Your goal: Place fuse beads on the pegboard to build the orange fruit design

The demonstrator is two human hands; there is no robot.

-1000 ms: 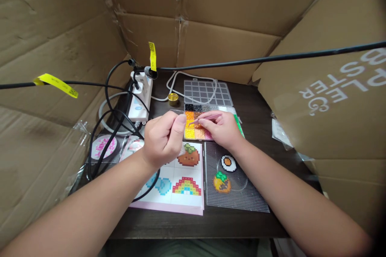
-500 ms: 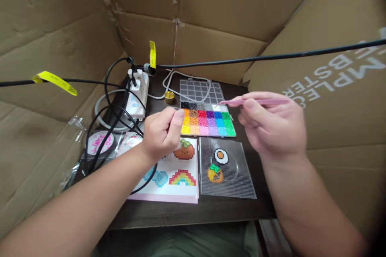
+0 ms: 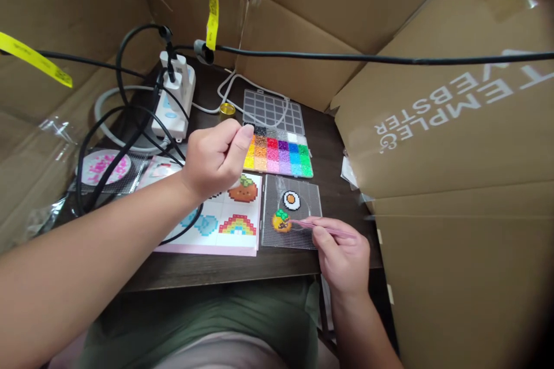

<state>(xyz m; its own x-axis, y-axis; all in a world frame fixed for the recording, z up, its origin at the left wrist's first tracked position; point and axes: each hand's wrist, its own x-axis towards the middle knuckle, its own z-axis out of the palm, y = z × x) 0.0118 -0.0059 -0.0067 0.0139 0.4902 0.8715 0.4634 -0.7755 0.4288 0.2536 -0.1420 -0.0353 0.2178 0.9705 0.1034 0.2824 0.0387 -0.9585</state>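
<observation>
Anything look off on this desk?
The black cables: they loop untidily by the power strip, and one crosses the view of the pattern sheet, odd clutter beside fine work. The orange bead figure has a dark gap, probably unfinished rather than damaged.

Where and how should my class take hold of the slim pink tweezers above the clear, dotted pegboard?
Probably mid-shaft, coming from the right, pinching between thumb and fingers. The slim pink tweezers taper leftward to a narrow tip at the orange-and-green bead fruit, leaving the thicker shaft toward the right. The right hand pinches them that way now.
</observation>
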